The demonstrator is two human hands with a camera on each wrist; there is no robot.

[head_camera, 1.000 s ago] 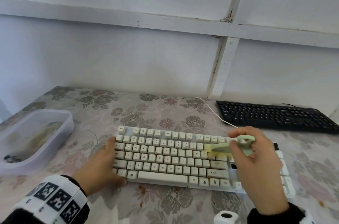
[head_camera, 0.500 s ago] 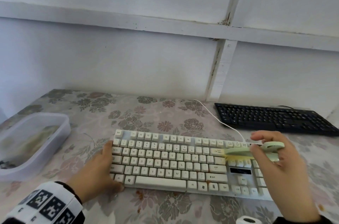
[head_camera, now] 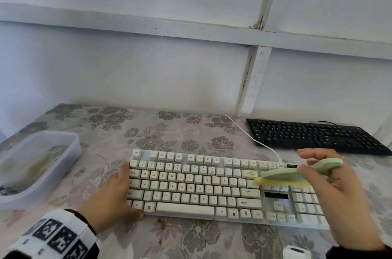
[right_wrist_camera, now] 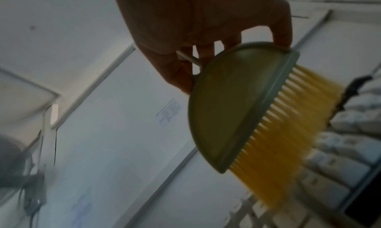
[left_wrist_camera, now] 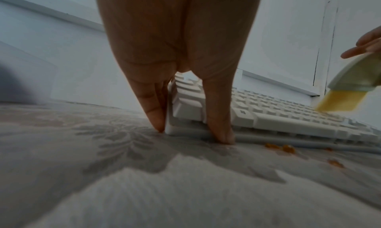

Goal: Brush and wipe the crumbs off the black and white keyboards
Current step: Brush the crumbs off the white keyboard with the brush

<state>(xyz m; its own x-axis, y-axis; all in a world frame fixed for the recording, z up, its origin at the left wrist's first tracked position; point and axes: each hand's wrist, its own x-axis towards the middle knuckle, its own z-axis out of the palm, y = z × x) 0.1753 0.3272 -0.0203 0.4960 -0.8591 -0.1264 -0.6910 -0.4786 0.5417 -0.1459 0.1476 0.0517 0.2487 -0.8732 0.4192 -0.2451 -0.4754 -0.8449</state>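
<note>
Change: right hand (head_camera: 339, 199) and its brush (head_camera: 297, 173) have slid rightward along the white keyboard (head_camera: 191, 186), now over the keys right of Backspace.
Left hand (head_camera: 110, 201): lower left — fingers and thumb clamp the keyboard's left end.
Right hand: pinching the green brush, yellow bristles on keys.
Crumbs (left_wrist_camera: 284, 147): on tablecloth (head_camera: 169, 131), frame bottom.
Black keyboard (head_camera: 314, 135): upper right — untouched.
Container (head_camera: 70, 152): far left.
</note>
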